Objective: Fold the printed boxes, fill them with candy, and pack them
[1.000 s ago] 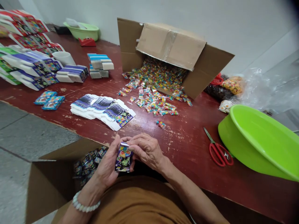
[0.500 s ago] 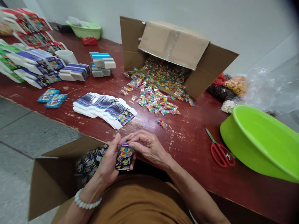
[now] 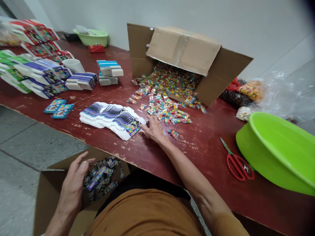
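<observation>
Looked like the grab-a-carton step to me. Right hand (image 3: 154,131) had its fingertips at the right end of the carton stack (image 3: 112,117), mid-frame on the table (image 3: 197,147); couldn't tell if it'd pinched one. Left hand (image 3: 75,180) was empty, fingers loose, by the box (image 3: 48,193) lower left. Next move called for peeling off just one, imo.

flat cartons (image 3: 110,115): purple-black, white edges | table (image 3: 197,147): worn dark red | tub (image 3: 256,157): lime green | scissor handles (image 3: 239,167): red
</observation>
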Tool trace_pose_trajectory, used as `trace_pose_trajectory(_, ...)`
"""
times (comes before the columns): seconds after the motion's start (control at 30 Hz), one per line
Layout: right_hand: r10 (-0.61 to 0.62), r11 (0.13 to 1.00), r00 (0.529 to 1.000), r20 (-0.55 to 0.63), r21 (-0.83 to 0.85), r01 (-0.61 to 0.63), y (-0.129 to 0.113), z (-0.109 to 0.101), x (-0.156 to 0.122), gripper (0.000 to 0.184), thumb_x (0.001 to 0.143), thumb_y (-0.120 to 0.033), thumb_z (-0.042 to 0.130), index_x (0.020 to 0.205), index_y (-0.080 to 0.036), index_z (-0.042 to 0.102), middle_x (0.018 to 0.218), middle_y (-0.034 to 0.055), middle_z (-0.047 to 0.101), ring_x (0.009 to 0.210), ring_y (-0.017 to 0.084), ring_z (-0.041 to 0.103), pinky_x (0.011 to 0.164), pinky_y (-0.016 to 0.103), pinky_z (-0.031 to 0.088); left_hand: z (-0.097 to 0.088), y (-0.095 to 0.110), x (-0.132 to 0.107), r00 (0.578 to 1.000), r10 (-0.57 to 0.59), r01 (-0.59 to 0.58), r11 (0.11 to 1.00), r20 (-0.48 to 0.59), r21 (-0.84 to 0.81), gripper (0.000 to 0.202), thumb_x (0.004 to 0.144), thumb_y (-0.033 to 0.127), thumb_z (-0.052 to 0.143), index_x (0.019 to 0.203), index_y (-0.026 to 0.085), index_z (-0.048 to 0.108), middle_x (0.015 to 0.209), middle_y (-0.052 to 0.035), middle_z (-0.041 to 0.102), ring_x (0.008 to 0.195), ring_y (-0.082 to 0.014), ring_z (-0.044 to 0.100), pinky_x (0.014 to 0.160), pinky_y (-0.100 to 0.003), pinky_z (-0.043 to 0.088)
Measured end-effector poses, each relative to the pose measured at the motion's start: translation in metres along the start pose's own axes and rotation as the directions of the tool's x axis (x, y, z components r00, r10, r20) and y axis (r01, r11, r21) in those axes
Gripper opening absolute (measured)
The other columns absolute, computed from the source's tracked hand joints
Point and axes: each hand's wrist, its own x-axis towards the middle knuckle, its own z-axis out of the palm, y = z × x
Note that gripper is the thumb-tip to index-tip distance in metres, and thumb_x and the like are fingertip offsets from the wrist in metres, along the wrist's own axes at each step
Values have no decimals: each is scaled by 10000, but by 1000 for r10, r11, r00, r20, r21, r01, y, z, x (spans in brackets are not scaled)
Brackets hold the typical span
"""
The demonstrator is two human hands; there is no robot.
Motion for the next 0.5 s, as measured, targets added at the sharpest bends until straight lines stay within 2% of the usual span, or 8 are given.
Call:
trace_pose_trajectory(0.1, 41, 992, 999, 24, -117, -38, -1, 10, 7, 542, 843, -505, 725, 1255, -180, 593, 1310, 163, 535, 1254, 329, 463, 1017, 478, 406, -5, -9, 6, 999, -8, 5, 997, -41, -71, 527, 850, 548, 664, 1302, 289, 581, 1115, -3, 687, 1120, -241, 594, 931, -286, 476)
trace_pose_trajectory(0.23, 89, 994, 994, -68, -56, -93, -3, 24, 1, 523, 790, -496, 769, 1199, -210, 608, 1281, 125, 546, 1236, 306, 471, 989, 458, 406, 19, -9, 9, 992, 105, -108, 992, -64, -59, 532, 759, 538, 722, 1199, 250, 637, 1053, -39, 701, 1044, -262, 626, 986, -378, 474)
trace_pose_trajectory(0.3, 119, 991, 981, -151, 83, -107, -1, 28, 1, 476, 756, -426, 799, 1142, -213, 617, 1256, 102, 549, 1209, 281, 489, 976, 426, 405, 32, -4, 9, 979, 197, -198, 980, -51, -21, 516, 772, 535, 704, 1195, 245, 640, 1067, -53, 701, 1035, -267, 633, 997, -407, 476)
trace_pose_trajectory(0.37, 170, 941, 969, -177, 321, -107, 2, 26, 2, 330, 756, -380, 780, 995, -206, 633, 1171, 74, 574, 1125, 246, 526, 940, 383, 414, 40, 2, 8, 960, 278, -278, 961, -23, 11, 498, 808, 513, 680, 1225, 246, 623, 1118, -64, 692, 1060, -268, 637, 997, -413, 487)
trace_pose_trajectory(0.43, 199, 846, 972, -128, 522, -104, 6, 19, 3, 238, 798, -404, 713, 862, -198, 613, 1005, 42, 607, 971, 202, 562, 862, 334, 438, 43, 12, 8, 933, 360, -358, 932, -16, 55, 489, 834, 490, 664, 1255, 247, 607, 1172, -74, 682, 1085, -267, 638, 997, -408, 493)
trace_pose_trajectory(0.5, 167, 787, 984, -61, 610, -96, 9, 6, 1, 283, 830, -473, 651, 820, -195, 599, 856, 13, 613, 830, 168, 565, 773, 294, 452, 42, 24, 7, 899, 437, -431, 895, -36, 113, 487, 841, 478, 665, 1264, 243, 612, 1216, -83, 676, 1096, -267, 635, 1015, -410, 480)
